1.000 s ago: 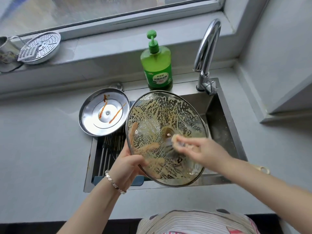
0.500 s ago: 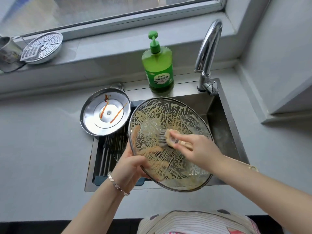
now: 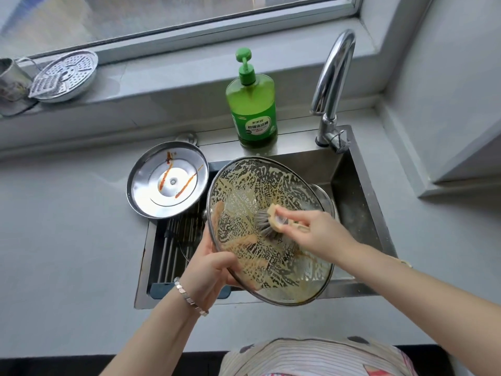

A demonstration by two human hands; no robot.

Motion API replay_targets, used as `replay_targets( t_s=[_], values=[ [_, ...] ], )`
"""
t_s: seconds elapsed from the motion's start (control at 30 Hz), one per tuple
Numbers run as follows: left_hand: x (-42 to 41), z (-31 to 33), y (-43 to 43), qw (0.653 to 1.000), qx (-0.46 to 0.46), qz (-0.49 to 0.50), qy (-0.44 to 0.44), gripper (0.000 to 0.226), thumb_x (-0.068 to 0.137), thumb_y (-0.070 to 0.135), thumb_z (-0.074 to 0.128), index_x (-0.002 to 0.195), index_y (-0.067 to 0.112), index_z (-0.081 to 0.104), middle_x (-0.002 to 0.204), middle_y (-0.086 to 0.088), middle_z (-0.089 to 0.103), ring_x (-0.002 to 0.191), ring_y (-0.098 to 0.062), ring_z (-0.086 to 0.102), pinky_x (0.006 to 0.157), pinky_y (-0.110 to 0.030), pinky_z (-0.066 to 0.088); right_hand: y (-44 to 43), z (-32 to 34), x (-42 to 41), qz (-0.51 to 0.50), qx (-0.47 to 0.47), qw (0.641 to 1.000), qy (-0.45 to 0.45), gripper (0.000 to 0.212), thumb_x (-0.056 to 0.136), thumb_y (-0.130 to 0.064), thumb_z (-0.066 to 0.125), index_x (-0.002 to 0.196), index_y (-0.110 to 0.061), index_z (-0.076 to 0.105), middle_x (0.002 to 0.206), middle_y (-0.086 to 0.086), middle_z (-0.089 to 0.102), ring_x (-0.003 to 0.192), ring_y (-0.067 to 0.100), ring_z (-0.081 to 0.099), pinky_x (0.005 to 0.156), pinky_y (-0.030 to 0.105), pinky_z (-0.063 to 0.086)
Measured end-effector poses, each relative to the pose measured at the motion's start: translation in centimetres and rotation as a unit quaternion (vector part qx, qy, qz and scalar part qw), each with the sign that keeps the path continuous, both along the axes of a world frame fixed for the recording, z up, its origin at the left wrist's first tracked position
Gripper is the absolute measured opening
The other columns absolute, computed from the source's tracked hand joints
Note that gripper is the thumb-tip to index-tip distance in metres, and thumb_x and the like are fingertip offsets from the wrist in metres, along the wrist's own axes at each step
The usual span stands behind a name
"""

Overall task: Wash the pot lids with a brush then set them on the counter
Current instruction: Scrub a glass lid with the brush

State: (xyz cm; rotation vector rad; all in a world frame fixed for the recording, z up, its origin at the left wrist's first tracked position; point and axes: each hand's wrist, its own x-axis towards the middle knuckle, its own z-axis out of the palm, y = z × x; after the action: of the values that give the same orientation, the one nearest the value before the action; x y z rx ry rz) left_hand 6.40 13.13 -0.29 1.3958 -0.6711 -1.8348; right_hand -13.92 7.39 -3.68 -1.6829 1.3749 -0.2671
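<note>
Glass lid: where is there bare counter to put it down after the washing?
Bare counter lies left of the sink, in front of the steel lid, and right of the sink, toward the wall. Crowded: the sink's back ledge, with soap bottle and faucet.

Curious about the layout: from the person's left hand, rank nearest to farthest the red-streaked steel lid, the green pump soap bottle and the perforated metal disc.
From the left hand, in the head view:
1. Red-streaked steel lid: just beyond the hand, over the sink's left edge.
2. Green pump soap bottle: on the ledge behind the sink.
3. Perforated metal disc: far left, up on the windowsill.
</note>
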Motion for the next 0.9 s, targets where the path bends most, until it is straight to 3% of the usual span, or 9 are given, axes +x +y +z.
replay_targets(
  t_s=[0.1,0.2,0.33,0.43,0.57,0.67,0.83,0.9],
  values=[
    [0.7,0.0,0.2,1.000,0.003,0.020,0.002,0.103,0.053,-0.015,0.043,0.132,0.051,0.034,0.117,-0.015,0.064,0.088,-0.046,0.066,0.047,-0.046,0.053,0.7,-0.3,-0.5,0.038,0.015,0.999,0.013,0.038,0.085,-0.055,0.051,0.123,-0.052,0.048,0.123,-0.009,0.062,0.098,0.007,0.062,0.079,0.032,0.055],
    [0.7,-0.4,0.2,1.000,0.007,0.017,0.001,0.102,0.054,-0.015,0.044,0.127,0.056,0.036,0.111,-0.018,0.067,0.090,-0.049,0.064,0.050,-0.048,0.054,-0.8,-0.7,-1.5,-0.026,0.020,0.998,0.058,0.040,0.085,-0.061,0.046,0.123,-0.051,0.049,0.123,-0.008,0.060,0.078,0.004,0.055,0.062,0.020,0.047],
    [0.7,-1.1,-0.5,0.999,-0.005,0.041,-0.012,0.104,0.070,-0.029,0.034,0.131,0.054,0.032,0.120,-0.021,0.060,0.096,-0.047,0.063,0.053,-0.051,0.054,2.4,0.0,1.0,0.054,0.066,0.995,-0.042,0.042,0.084,-0.059,0.048,0.125,-0.048,0.050,0.078,-0.018,0.058,0.048,-0.001,0.043,0.049,0.017,0.037],
    [1.6,-0.9,-0.3,0.998,-0.013,0.065,-0.010,0.103,0.073,-0.030,0.026,0.132,0.053,0.031,0.118,-0.022,0.061,0.092,-0.046,0.065,0.053,-0.055,0.054,3.2,0.4,-0.7,0.093,0.087,0.992,-0.020,0.039,0.083,-0.059,0.052,0.121,-0.052,0.052,0.090,-0.024,0.061,0.065,-0.009,0.053,0.062,0.014,0.044],
    [1.6,-0.4,-0.4,0.998,-0.026,0.055,-0.015,0.096,0.073,-0.031,0.027,0.117,0.053,0.040,0.116,-0.023,0.062,0.088,-0.049,0.064,0.051,-0.050,0.056,1.6,0.5,-2.2,0.052,0.086,0.994,0.044,0.036,0.086,-0.051,0.054,0.121,-0.047,0.054,0.059,-0.022,0.042,0.046,-0.010,0.042,0.046,0.009,0.031],
    [1.4,-0.3,-0.6,0.998,-0.021,0.054,-0.017,0.094,0.072,-0.031,0.027,0.110,0.053,0.044,0.114,-0.022,0.063,0.087,-0.047,0.065,0.051,-0.053,0.054,3.2,1.2,-0.4,0.111,0.122,0.985,-0.053,0.036,0.083,-0.052,0.056,0.119,-0.050,0.053,0.082,-0.019,0.061,0.060,-0.004,0.049,0.058,0.013,0.039],
    [1.7,-0.4,-0.2,0.998,-0.016,0.068,-0.001,0.092,0.069,-0.029,0.032,0.109,0.053,0.047,0.113,-0.023,0.064,0.089,-0.052,0.063,0.056,-0.063,0.051,1.1,1.0,-3.3,0.082,0.084,0.990,0.078,0.035,0.083,-0.058,0.051,0.119,-0.055,0.049,0.107,-0.014,0.063,0.065,-0.011,0.052,0.059,0.011,0.041],
    [1.7,-0.6,-0.1,0.997,-0.012,0.073,-0.001,0.091,0.071,-0.029,0.027,0.115,0.048,0.046,0.113,-0.022,0.064,0.088,-0.052,0.063,0.056,-0.063,0.050,2.4,0.9,-2.7,0.126,0.105,0.985,0.053,0.036,0.085,-0.055,0.052,0.121,-0.054,0.050,0.102,-0.020,0.061,0.058,-0.012,0.052,0.056,0.009,0.041]
  ],
)
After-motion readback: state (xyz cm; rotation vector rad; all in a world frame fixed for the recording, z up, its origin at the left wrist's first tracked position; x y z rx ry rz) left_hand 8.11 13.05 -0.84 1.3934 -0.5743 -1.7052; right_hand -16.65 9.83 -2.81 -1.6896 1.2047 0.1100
